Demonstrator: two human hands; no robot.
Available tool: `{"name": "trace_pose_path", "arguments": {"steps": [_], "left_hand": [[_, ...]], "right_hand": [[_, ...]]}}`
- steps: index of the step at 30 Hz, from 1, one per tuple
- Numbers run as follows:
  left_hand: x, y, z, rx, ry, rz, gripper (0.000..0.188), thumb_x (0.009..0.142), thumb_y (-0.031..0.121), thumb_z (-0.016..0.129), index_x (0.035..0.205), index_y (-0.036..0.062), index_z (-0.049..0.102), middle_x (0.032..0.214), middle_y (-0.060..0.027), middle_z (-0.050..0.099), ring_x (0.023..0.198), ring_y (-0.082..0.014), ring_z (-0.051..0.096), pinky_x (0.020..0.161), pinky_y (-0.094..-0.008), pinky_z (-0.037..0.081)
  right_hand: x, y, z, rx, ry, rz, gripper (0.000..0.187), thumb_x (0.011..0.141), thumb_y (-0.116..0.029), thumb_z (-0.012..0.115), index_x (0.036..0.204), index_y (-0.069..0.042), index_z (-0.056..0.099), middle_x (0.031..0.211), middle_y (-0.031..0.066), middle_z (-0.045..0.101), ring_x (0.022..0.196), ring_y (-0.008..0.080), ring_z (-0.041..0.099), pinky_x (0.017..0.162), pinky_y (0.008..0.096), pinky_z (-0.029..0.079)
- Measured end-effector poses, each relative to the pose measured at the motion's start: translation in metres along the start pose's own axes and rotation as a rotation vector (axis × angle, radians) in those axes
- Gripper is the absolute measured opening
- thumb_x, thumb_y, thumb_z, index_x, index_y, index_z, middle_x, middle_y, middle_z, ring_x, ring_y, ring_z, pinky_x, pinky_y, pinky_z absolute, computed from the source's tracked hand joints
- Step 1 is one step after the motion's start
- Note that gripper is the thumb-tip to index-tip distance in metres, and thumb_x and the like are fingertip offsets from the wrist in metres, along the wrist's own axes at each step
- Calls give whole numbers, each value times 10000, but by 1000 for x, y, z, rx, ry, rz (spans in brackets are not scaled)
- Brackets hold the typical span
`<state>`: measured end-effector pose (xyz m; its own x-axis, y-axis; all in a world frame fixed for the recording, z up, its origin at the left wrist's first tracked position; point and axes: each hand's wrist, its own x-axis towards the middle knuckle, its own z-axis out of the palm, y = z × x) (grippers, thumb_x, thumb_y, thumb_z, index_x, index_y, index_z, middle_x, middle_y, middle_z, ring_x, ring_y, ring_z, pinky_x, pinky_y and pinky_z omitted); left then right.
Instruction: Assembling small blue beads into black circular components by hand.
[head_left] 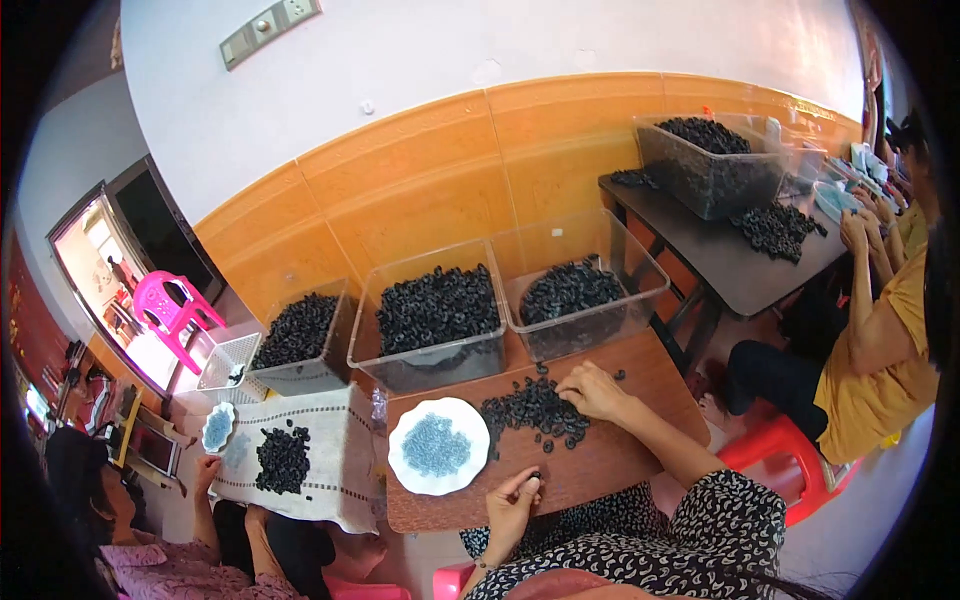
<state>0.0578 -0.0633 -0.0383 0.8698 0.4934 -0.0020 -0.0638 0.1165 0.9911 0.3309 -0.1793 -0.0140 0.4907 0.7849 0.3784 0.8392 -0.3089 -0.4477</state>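
Note:
Near the front edge of a brown wooden table (610, 470), my left hand (508, 515) pinches a small black ring-shaped part (536, 477) between thumb and fingertips. My right hand (596, 392) reaches over the right side of a loose pile of black parts (535, 410), its fingers drawn together at the pieces. Whether a part sits between those fingertips is too small to tell. Left of the pile stands a white scalloped plate (402, 470) that holds many tiny pale-blue pieces (437, 446).
Clear plastic bins (430, 372) full of black parts line the wall behind the table. At left, a person (180, 560) sits by a cloth-covered table (345, 440) with another pile and a small dish (218, 428). Another person (880, 340) works at a dark table (700, 245) on the right.

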Motion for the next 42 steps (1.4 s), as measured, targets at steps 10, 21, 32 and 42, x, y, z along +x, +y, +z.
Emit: {"name": "trace_pose_path", "arguments": {"steps": [10,21,32,42], "left_hand": [[16,8,3,-41,-16,-36,341,980,195,707,1253,-8,695,971,-75,757,723,-67,619,650,-213,512],[12,17,7,-77,-19,-54,329,984,151,688,1268,-16,683,996,-69,761,714,-40,593,643,-191,485],[60,60,19,-56,12,136,342,973,122,703,1294,8,678,951,-26,712,734,-54,567,671,-199,480],[67,58,21,-50,19,193,322,959,130,724,1262,25,703,962,-30,732,732,-64,595,674,-208,498]], "right_hand": [[12,15,5,64,69,-15,59,877,-73,665,899,-49,714,847,140,664,872,339,606,884,439,457],[5,-12,-2,474,152,235,153,932,-146,674,927,6,660,832,107,723,714,173,667,645,339,530],[-2,-64,-25,1266,-40,417,248,996,-198,673,1151,-6,701,956,49,693,772,82,611,706,221,514],[-20,-95,-38,1227,-122,381,229,979,-162,684,1140,0,701,940,39,695,759,76,599,700,226,495]]}}
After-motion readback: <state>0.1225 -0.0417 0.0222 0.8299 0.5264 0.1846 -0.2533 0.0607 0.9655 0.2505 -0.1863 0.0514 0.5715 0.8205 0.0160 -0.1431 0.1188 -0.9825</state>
